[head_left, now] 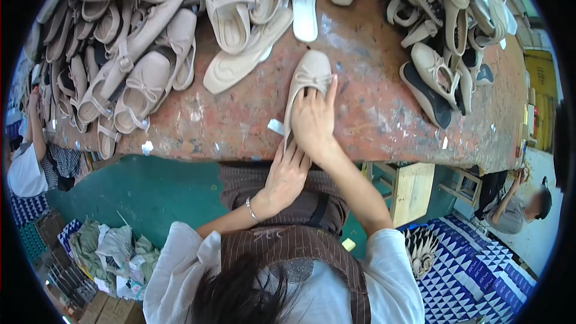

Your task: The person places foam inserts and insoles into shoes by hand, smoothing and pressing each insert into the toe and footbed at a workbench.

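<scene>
Dark hair [240, 297] is hanging nearest the camera, above a brown pinstriped apron [252, 240]. The right hand [313, 121] is sitting half-open, several fingers reaching into a beige bow-front flat [312, 65] and one extending along its outer side. The left hand [287, 179], fingers nearly straight, is resting by the heel; whether either is gripping firmly cannot be told. The flat is lying toe-away near the front edge of the worn, paint-marked tabletop [354, 78]. Beige shoes [144, 93] are crowding its left side; another heap [435, 66] is occupying the right. Below, green flooring [174, 186] is showing, with a wooden stool [413, 192] standing under the edge. One person [510, 215] is working at far right, another [27, 173] at far left.
</scene>
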Demonstrator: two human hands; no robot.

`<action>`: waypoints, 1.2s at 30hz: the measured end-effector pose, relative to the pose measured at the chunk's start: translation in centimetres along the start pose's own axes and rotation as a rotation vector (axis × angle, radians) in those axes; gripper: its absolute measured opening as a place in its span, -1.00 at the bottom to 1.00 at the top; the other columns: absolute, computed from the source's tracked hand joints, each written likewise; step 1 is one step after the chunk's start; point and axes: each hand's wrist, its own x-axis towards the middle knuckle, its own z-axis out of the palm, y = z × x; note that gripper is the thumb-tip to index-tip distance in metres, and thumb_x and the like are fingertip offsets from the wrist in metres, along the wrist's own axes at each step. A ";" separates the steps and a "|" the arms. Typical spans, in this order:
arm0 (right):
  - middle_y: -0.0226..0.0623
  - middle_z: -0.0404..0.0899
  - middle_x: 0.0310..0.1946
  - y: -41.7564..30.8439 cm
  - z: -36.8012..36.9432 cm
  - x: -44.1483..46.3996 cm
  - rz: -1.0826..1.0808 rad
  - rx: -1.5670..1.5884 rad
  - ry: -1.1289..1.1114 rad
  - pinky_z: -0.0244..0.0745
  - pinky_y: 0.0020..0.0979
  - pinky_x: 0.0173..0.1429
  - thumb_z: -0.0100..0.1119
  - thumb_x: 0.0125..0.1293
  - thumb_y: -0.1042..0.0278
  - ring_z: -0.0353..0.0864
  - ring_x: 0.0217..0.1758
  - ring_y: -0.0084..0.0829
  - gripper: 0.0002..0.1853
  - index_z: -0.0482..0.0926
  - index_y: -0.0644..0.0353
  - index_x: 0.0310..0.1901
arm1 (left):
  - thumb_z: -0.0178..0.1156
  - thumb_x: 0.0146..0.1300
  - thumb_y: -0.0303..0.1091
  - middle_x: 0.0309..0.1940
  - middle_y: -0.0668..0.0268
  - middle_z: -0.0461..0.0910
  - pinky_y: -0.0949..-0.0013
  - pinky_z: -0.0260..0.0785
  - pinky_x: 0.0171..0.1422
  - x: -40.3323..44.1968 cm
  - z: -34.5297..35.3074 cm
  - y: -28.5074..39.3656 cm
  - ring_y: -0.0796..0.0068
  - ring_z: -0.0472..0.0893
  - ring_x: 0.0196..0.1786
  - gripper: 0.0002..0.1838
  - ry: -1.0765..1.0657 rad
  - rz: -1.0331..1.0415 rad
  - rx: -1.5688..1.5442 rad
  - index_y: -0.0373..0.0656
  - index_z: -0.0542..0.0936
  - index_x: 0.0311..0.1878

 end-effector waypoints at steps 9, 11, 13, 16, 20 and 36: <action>-0.05 0.59 -0.30 -0.1 0.3 0.8 -0.010 0.014 -0.023 -0.39 0.39 0.59 0.01 0.26 0.46 0.66 -0.14 -0.11 -0.71 0.58 0.47 -0.08 | 0.17 0.24 -0.34 0.19 -0.09 0.52 -0.10 0.15 0.53 0.5 0.3 -0.3 -0.01 0.40 0.41 -0.53 0.003 -0.008 0.087 -0.44 0.56 0.16; -0.13 0.56 -0.47 0.0 1.7 1.4 -0.033 0.035 -0.053 -0.44 0.44 0.58 0.03 0.24 0.46 0.68 -0.30 -0.14 -0.79 0.62 0.42 -0.26 | 0.30 0.16 -0.36 0.14 -0.05 0.56 -0.11 0.22 0.48 0.7 0.4 -0.2 0.00 0.45 0.35 -0.53 0.092 -0.020 0.034 -0.41 0.59 0.12; -0.12 0.57 -0.47 0.7 1.9 1.2 -0.074 0.043 -0.003 -0.44 0.44 0.58 0.04 0.22 0.46 0.69 -0.31 -0.15 -0.79 0.64 0.41 -0.31 | 0.39 0.11 -0.38 0.14 -0.03 0.58 -0.10 0.26 0.44 0.9 0.0 -0.2 0.02 0.48 0.33 -0.53 0.151 -0.018 0.006 -0.38 0.62 0.10; -0.08 0.59 -0.43 1.0 2.3 1.4 -0.086 0.033 -0.007 -0.46 0.47 0.56 0.06 0.19 0.45 0.70 -0.29 -0.13 -0.79 0.66 0.40 -0.33 | 0.40 0.10 -0.37 0.14 -0.02 0.58 -0.09 0.26 0.45 0.9 0.5 -1.1 0.02 0.48 0.33 -0.54 0.218 0.038 -0.034 -0.38 0.63 0.07; -0.05 0.62 -0.38 0.9 2.1 1.7 -0.129 0.050 0.041 -0.45 0.53 0.53 0.09 0.17 0.46 0.72 -0.19 -0.05 -0.78 0.66 0.44 -0.30 | 0.34 0.15 -0.37 0.25 0.04 0.54 0.01 0.35 0.38 0.7 -0.1 -1.9 0.03 0.45 0.39 -0.47 0.184 0.069 -0.053 -0.33 0.57 0.21; -0.07 0.25 0.50 11.5 1.8 17.3 -0.336 0.532 0.210 0.10 0.01 0.62 0.24 0.05 0.59 0.09 0.60 0.12 -0.35 0.59 -0.06 0.27 | 0.19 0.46 -0.12 0.07 -0.06 0.66 0.30 0.39 0.24 4.9 -53.7 -39.1 0.16 0.64 0.10 -0.51 0.683 -0.556 0.506 -0.34 0.55 0.24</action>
